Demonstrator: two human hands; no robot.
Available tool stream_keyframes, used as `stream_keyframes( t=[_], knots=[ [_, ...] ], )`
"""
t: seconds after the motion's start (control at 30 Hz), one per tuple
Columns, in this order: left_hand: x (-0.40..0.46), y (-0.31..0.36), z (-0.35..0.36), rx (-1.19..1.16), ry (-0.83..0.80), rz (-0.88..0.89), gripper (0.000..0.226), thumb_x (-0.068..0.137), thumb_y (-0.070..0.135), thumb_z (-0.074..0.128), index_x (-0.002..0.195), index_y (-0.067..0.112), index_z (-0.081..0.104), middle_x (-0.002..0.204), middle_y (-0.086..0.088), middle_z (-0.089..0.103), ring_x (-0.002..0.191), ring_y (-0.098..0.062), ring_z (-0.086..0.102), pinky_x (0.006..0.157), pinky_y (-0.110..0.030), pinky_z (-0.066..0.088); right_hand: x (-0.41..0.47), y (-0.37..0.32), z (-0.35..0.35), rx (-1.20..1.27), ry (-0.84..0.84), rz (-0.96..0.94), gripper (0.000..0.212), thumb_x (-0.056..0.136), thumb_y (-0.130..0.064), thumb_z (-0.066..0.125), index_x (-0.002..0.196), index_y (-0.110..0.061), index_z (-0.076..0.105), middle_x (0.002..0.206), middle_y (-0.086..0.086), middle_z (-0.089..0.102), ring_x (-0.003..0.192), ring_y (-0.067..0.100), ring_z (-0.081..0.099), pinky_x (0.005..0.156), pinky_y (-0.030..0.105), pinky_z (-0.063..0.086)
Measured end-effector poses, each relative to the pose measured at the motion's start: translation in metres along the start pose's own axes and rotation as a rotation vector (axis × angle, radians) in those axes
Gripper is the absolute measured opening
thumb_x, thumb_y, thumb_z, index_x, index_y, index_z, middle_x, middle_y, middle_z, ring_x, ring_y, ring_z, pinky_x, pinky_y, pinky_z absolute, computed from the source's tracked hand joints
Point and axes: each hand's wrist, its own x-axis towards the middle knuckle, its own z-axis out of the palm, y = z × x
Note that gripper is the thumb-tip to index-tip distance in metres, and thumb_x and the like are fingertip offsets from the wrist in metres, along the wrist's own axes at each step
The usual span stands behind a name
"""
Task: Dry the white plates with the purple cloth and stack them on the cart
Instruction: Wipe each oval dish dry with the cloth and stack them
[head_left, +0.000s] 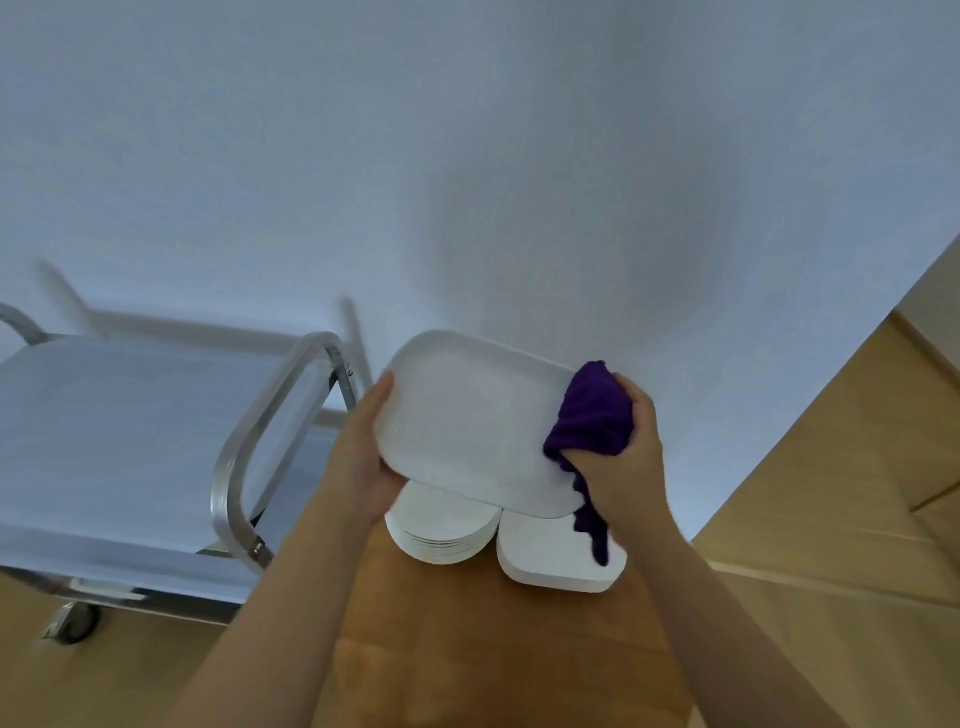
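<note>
text: none legible — labels: none — numbers: none

soft even light, slight blur

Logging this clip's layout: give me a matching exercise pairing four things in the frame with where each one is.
Things:
1. rectangular white plate
2. purple cloth
3. stack of round white plates
4. metal cart

Places:
A. bunched in the right hand
B. on the wooden table, under the held plate
C. on the floor, left of the table
D. held up, its left edge in the left hand

Pairs: 1-D, 2-A, 3-B, 4-C
</note>
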Motion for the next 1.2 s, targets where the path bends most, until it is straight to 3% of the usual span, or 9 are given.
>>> stream_keyframes(
  t=[0.1,0.23,0.4,0.57,0.67,0.8,0.97,1.1,1.2],
  knots=[
    [0.003,0.01,-0.006,0.039,0.005,-0.057,0.04,0.087,0.044,0.049,0.104,0.015,0.071,0.103,-0.008,0.07,0.098,-0.025,0.064,0.088,-0.042,0.048,0.008,-0.008,-0.012,-0.192,-0.095,-0.075,0.075,0.075,0.0,0.073,0.133,-0.031,0.036,0.102,-0.001,0.055,0.072,0.018,0.058,0.056,0.026,0.054],
    [0.001,-0.004,0.007,0.115,0.138,0.012,0.041,0.094,0.044,0.047,0.117,0.013,0.063,0.107,-0.008,0.07,0.099,-0.025,0.066,0.077,-0.038,0.052,0.006,0.003,-0.003,-0.425,0.139,-0.257,0.082,0.075,-0.012,0.075,0.143,-0.023,0.031,0.14,0.006,0.038,0.121,0.026,0.044,0.091,0.033,0.045],
    [-0.008,-0.018,0.031,0.191,0.218,0.094,0.031,0.098,0.042,0.044,0.1,0.019,0.064,0.087,-0.001,0.071,0.08,-0.017,0.067,0.06,-0.028,0.052,-0.004,0.023,0.036,-0.579,0.088,-0.443,0.067,0.067,-0.029,0.069,0.128,-0.012,0.048,0.142,0.02,0.04,0.131,0.04,0.036,0.105,0.057,0.035],
    [-0.01,-0.026,0.028,0.21,0.194,0.138,0.031,0.099,0.034,0.046,0.084,0.015,0.065,0.069,0.0,0.072,0.065,-0.014,0.069,0.052,-0.024,0.054,-0.012,0.021,0.057,-0.531,-0.333,-0.563,0.043,0.064,-0.026,0.064,0.106,-0.016,0.058,0.126,0.005,0.055,0.128,0.026,0.041,0.11,0.046,0.029],
    [-0.012,-0.021,0.022,0.197,0.224,0.102,0.029,0.098,0.035,0.047,0.089,0.015,0.065,0.074,-0.001,0.073,0.066,-0.013,0.07,0.053,-0.025,0.055,-0.01,0.017,0.048,-0.551,-0.594,-0.653,0.033,0.067,-0.016,0.071,0.099,-0.009,0.063,0.131,0.001,0.056,0.135,0.002,0.026,0.111,0.013,0.002],
    [-0.01,-0.003,0.01,0.174,0.261,0.078,0.032,0.095,0.041,0.049,0.095,0.013,0.065,0.089,-0.007,0.072,0.084,-0.024,0.069,0.081,-0.04,0.056,-0.015,0.021,0.023,-0.627,-0.821,-0.667,0.03,0.069,-0.01,0.075,0.096,-0.005,0.063,0.12,0.007,0.062,0.125,0.005,0.04,0.104,0.003,0.011],
    [-0.007,0.018,-0.008,0.181,0.255,0.075,0.032,0.096,0.044,0.046,0.101,0.017,0.06,0.102,-0.007,0.064,0.097,-0.026,0.061,0.088,-0.044,0.048,-0.003,0.055,-0.013,-0.937,-0.46,-0.968,0.062,0.058,-0.021,0.082,0.112,-0.021,0.051,0.117,0.006,0.063,0.116,0.018,0.047,0.099,0.039,0.046],
    [-0.006,0.02,0.003,0.05,0.218,-0.013,0.031,0.097,0.036,0.047,0.109,0.011,0.061,0.106,-0.008,0.067,0.095,-0.023,0.064,0.081,-0.038,0.052,-0.003,0.063,-0.009,-0.893,-0.107,-1.22,0.039,0.075,-0.023,0.059,0.112,-0.014,0.05,0.096,0.013,0.069,0.097,0.022,0.053,0.081,0.037,0.05],
    [-0.007,0.02,0.002,0.056,0.167,-0.056,0.041,0.097,0.041,0.044,0.119,0.011,0.059,0.112,-0.009,0.066,0.097,-0.023,0.063,0.07,-0.034,0.055,-0.007,0.058,-0.011,-0.813,-0.096,-1.213,0.03,0.084,-0.029,0.055,0.11,-0.015,0.051,0.091,0.01,0.07,0.092,0.017,0.054,0.079,0.029,0.049]
  ],
)
